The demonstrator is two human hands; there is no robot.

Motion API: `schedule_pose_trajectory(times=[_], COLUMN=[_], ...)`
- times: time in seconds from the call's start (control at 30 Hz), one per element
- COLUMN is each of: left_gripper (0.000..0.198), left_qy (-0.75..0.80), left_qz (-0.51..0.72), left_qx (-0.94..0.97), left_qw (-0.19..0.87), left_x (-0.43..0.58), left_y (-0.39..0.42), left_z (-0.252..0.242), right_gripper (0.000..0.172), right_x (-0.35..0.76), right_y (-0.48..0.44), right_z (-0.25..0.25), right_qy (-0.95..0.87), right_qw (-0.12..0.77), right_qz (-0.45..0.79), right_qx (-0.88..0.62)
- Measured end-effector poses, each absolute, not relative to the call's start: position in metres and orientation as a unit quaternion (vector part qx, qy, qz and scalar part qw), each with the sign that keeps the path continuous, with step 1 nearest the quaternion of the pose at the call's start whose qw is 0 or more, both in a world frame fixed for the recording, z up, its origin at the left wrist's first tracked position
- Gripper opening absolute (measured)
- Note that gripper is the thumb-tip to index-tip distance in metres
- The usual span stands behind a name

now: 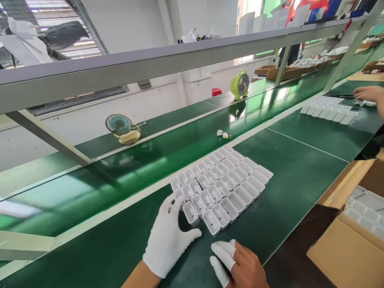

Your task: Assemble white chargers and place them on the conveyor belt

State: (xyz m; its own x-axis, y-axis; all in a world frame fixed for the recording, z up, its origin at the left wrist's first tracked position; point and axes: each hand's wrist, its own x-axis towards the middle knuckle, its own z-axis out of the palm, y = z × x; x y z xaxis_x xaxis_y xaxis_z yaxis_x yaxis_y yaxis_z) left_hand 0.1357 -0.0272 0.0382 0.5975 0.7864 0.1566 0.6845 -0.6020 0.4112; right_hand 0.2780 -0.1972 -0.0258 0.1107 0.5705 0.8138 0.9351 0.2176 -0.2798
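Observation:
Rows of small white plastic boxes (228, 208), open at the top, stand packed side by side on the green bench. My left hand (167, 234) wears a white glove and is open, thumb and fingers spread. Its fingertips reach the box at the left end of the block, and its thumb is apart from the boxes. Close to the near edge of the block is my right hand (240, 267), with white finger covers on several fingers. Those fingers are loosely bent and slightly apart, and I see nothing held in them.
At right, an open cardboard box (352, 247) contains more white plastic boxes. A co-worker's hand (372, 94) is beside flat white pieces (329, 109). Beyond the bench runs a green conveyor belt (167, 151) with a small object (224, 134). Two fans stand behind, under a shelf (144, 63).

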Motion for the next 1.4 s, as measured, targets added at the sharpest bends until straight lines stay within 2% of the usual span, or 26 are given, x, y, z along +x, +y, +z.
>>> schedule_pose_trajectory(times=[0.03, 0.1, 0.23, 0.4, 0.53, 0.73, 0.87, 1.07, 1.17, 1.27, 1.3, 1.4], left_gripper=[0.098, 0.105, 0.096, 0.091, 0.085, 0.07, 0.072, 0.077, 0.066, 0.06, 0.061, 0.064], left_qy=[0.423, 0.42, 0.405, 0.409, 0.486, 0.43, 0.414, 0.394, 0.367, 0.328, 0.316, 0.304], left_qz=[0.174, 0.195, 0.226, 0.256, 0.257, 0.231, 0.223, 0.207, 0.221, 0.244, 0.248, 0.25], left_qx=[0.87, 0.851, 0.817, 0.805, 0.755, 0.746, 0.746, 0.749, 0.774, 0.814, 0.824, 0.843], left_qw=[0.181, 0.246, 0.343, 0.346, 0.358, 0.453, 0.472, 0.491, 0.466, 0.413, 0.399, 0.366], left_x=[0.137, 0.14, 0.141, 0.135, 0.132, 0.144, 0.142, 0.116, 0.112, 0.113, 0.113, 0.113], left_y=[-0.024, -0.018, -0.015, -0.009, 0.021, 0.051, 0.05, 0.045, 0.033, 0.022, 0.019, 0.016], left_z=[0.037, 0.035, 0.027, 0.019, 0.018, 0.021, 0.019, 0.005, 0.003, 0.005, 0.005, 0.002], right_gripper=[0.024, 0.024, 0.022, 0.028, 0.038, 0.038, 0.036, 0.018, 0.026, 0.013, 0.022, 0.056], right_x=[0.278, 0.279, 0.28, 0.278, 0.275, 0.273, 0.272, 0.297, 0.329, 0.37, 0.383, 0.417], right_y=[-0.197, -0.196, -0.194, -0.191, -0.191, -0.19, -0.189, -0.194, -0.182, -0.143, -0.125, -0.072], right_z=[-0.026, -0.027, -0.026, -0.035, -0.049, -0.059, -0.057, -0.01, 0.027, 0.05, 0.053, 0.054], right_qy=[-0.637, -0.637, -0.634, -0.624, -0.617, -0.604, -0.605, -0.644, -0.683, -0.668, -0.654, -0.626], right_qw=[0.454, 0.454, 0.448, 0.436, 0.431, 0.431, 0.422, 0.463, 0.416, 0.35, 0.316, 0.304], right_qz=[-0.205, -0.216, -0.233, -0.243, -0.233, -0.249, -0.257, -0.253, -0.205, -0.238, -0.259, -0.284], right_qx=[-0.588, -0.584, -0.586, -0.601, -0.616, -0.623, -0.624, -0.554, -0.565, -0.612, -0.636, -0.66])
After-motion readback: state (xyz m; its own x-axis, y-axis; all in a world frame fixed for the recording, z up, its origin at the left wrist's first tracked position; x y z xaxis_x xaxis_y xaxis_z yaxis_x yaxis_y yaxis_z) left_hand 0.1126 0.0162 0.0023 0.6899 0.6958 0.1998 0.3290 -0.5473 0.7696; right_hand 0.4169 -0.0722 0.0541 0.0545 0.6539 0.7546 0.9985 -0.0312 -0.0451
